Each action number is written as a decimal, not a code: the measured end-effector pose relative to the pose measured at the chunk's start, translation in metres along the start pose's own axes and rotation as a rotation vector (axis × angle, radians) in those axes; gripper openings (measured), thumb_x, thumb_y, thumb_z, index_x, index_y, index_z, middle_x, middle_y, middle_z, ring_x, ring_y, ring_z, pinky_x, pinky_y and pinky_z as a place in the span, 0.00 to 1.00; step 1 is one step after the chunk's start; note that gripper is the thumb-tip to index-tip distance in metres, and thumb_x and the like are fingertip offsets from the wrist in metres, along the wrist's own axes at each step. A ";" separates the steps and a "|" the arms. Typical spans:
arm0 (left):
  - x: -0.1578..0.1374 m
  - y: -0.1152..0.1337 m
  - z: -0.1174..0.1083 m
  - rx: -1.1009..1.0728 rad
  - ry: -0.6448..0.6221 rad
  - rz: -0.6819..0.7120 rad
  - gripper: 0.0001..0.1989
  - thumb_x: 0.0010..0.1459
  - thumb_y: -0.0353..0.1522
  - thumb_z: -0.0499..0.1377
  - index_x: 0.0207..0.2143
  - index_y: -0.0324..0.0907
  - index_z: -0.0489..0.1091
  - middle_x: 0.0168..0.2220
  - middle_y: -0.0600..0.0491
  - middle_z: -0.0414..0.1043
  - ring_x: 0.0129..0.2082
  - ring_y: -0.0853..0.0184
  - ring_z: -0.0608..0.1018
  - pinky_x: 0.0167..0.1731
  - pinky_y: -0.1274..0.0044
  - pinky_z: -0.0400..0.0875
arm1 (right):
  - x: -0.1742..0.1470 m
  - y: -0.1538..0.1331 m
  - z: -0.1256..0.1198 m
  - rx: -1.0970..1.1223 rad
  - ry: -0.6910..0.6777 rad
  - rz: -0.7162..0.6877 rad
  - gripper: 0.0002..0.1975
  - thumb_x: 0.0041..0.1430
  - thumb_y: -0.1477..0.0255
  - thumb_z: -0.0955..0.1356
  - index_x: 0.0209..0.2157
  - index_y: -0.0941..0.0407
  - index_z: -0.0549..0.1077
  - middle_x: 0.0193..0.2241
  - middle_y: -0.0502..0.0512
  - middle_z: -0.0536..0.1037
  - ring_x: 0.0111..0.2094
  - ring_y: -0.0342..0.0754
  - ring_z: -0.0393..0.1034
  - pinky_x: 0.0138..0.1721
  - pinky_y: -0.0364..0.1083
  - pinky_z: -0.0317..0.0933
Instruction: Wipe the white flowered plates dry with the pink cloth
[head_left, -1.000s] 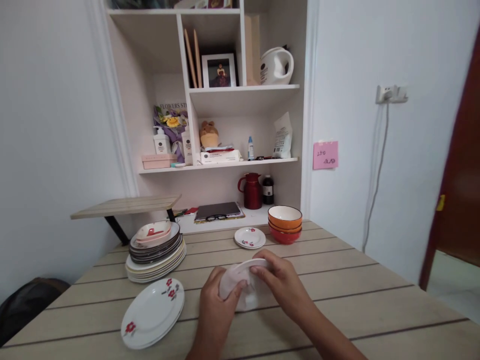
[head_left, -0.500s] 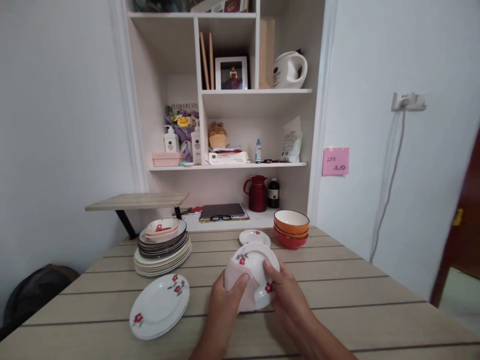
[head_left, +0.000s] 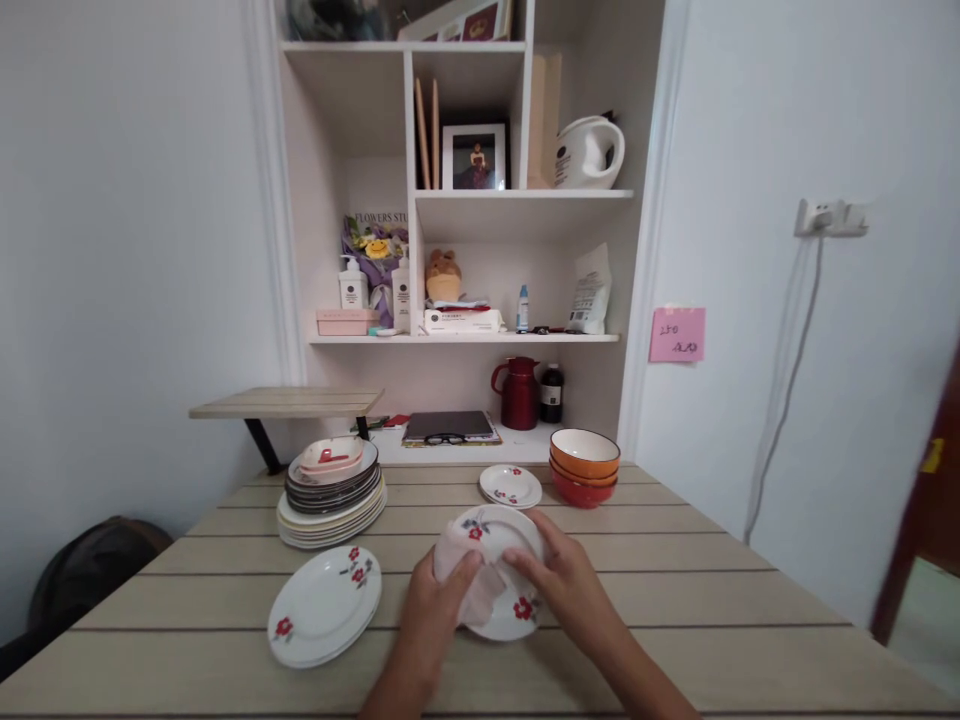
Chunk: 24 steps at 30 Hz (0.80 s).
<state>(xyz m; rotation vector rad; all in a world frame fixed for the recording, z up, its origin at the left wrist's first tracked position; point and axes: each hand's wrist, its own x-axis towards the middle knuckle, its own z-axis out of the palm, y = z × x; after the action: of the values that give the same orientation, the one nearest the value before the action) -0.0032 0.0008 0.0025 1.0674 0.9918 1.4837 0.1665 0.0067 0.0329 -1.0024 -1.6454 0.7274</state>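
A white plate [head_left: 499, 545] with red flowers and grey leaves is held tilted above the table between both hands. My left hand [head_left: 442, 600] is closed on its left side, pressing a pale pink cloth [head_left: 480, 595] against it, thumb on the face. On the right rim, my right hand [head_left: 559, 575] grips the plate, with its thumb on the upper surface and the other fingers partly hidden. Larger flowered plates [head_left: 326, 605] lie stacked at the left. Behind the held plate lie small flowered plates [head_left: 510, 485].
Several dishes stand in a tall stack [head_left: 334, 495] at the back left, beside a small raised shelf [head_left: 289, 402]. Orange and red bowls [head_left: 585, 465] are nested at the back right. A red jug [head_left: 517, 393] and a dark bottle [head_left: 551, 393] stand in the wall niche.
Both hands have brought the plate slightly lower and to the left. My right thumb has moved further in over the plate's face. The camera view has shifted slightly.
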 end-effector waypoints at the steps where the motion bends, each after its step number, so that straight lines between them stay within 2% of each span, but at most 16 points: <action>1: 0.001 -0.001 0.000 0.025 0.000 0.022 0.24 0.41 0.44 0.69 0.36 0.34 0.77 0.33 0.44 0.80 0.30 0.61 0.80 0.31 0.75 0.73 | 0.000 0.000 0.000 -0.001 -0.011 -0.006 0.16 0.53 0.63 0.69 0.42 0.55 0.74 0.34 0.54 0.79 0.37 0.54 0.72 0.37 0.47 0.64; 5: 0.004 -0.008 -0.002 0.134 -0.017 0.073 0.21 0.43 0.42 0.68 0.34 0.35 0.77 0.31 0.45 0.80 0.29 0.61 0.79 0.30 0.75 0.73 | -0.001 0.002 -0.002 -0.027 -0.028 -0.034 0.14 0.58 0.59 0.65 0.34 0.55 0.73 0.28 0.52 0.77 0.31 0.51 0.69 0.31 0.44 0.61; 12: 0.000 -0.005 -0.003 0.293 -0.107 0.087 0.16 0.44 0.38 0.67 0.33 0.35 0.78 0.30 0.46 0.80 0.30 0.61 0.78 0.31 0.77 0.71 | -0.004 -0.010 -0.011 -0.250 -0.114 -0.092 0.11 0.57 0.65 0.66 0.24 0.55 0.68 0.21 0.47 0.70 0.25 0.45 0.63 0.26 0.42 0.52; 16: -0.006 0.000 -0.001 0.215 -0.179 0.027 0.19 0.46 0.41 0.67 0.36 0.34 0.78 0.32 0.46 0.80 0.30 0.62 0.78 0.31 0.77 0.72 | -0.008 -0.019 -0.014 -0.242 -0.122 -0.072 0.11 0.59 0.65 0.65 0.25 0.55 0.70 0.21 0.48 0.72 0.24 0.46 0.63 0.26 0.42 0.52; 20: -0.005 -0.001 -0.001 0.188 -0.119 0.021 0.21 0.43 0.42 0.69 0.34 0.34 0.78 0.31 0.46 0.80 0.30 0.61 0.78 0.31 0.76 0.72 | -0.008 -0.011 -0.010 -0.174 -0.118 -0.047 0.14 0.60 0.62 0.64 0.27 0.55 0.72 0.23 0.49 0.74 0.25 0.47 0.65 0.28 0.43 0.55; 24: 0.000 -0.007 0.000 0.099 -0.067 -0.044 0.24 0.40 0.43 0.70 0.35 0.34 0.78 0.32 0.45 0.80 0.31 0.60 0.79 0.31 0.75 0.73 | -0.007 0.003 -0.001 -0.080 -0.079 0.006 0.16 0.60 0.58 0.64 0.28 0.56 0.73 0.25 0.50 0.75 0.28 0.48 0.67 0.31 0.43 0.58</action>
<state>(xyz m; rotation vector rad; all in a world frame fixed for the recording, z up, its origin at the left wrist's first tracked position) -0.0017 0.0013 -0.0041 1.1516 1.0440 1.3659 0.1694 0.0021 0.0277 -1.0473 -1.7515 0.7182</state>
